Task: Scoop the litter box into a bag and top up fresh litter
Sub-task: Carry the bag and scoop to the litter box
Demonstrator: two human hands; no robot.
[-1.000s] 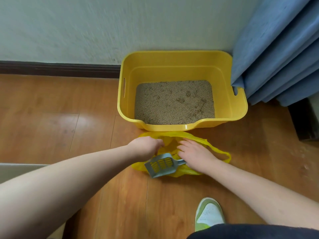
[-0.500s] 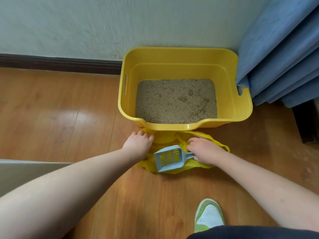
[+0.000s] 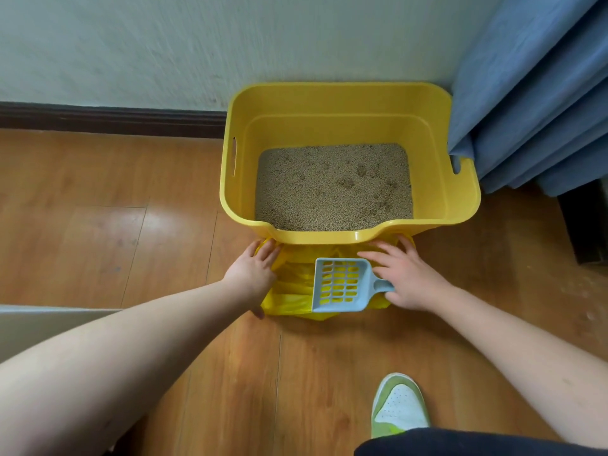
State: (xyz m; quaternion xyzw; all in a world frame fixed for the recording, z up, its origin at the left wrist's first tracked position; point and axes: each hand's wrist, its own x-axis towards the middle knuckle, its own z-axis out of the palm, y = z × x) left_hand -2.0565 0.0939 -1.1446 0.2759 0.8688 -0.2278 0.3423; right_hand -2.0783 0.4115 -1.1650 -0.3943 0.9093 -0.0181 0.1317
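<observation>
Two bare hands are working at a yellow bag (image 3: pixel 289 292) lying on the wooden floor (image 3: pixel 98 225), seen from the head view. The bag is sitting just in front of the yellow litter box (image 3: pixel 332 103), its far edge tucked under the box's front lip. The left hand (image 3: pixel 253 274) is pressing the bag's left edge with fingers fairly straight. The right hand (image 3: pixel 406 278) is spreading its fingers over the bag's right side while its thumb is touching the handle of the blue scoop (image 3: pixel 342 284). The scoop is lying on the bag, its long axis running left to right, slotted pan leftward, handle rightward. Litter (image 3: pixel 332 187) is covering the box floor. A blue curtain (image 3: pixel 533 93) is overlapping the box's right rim. Open floor is lying to the left; a green-and-white shoe (image 3: pixel 398 404) is standing nearer the camera.
</observation>
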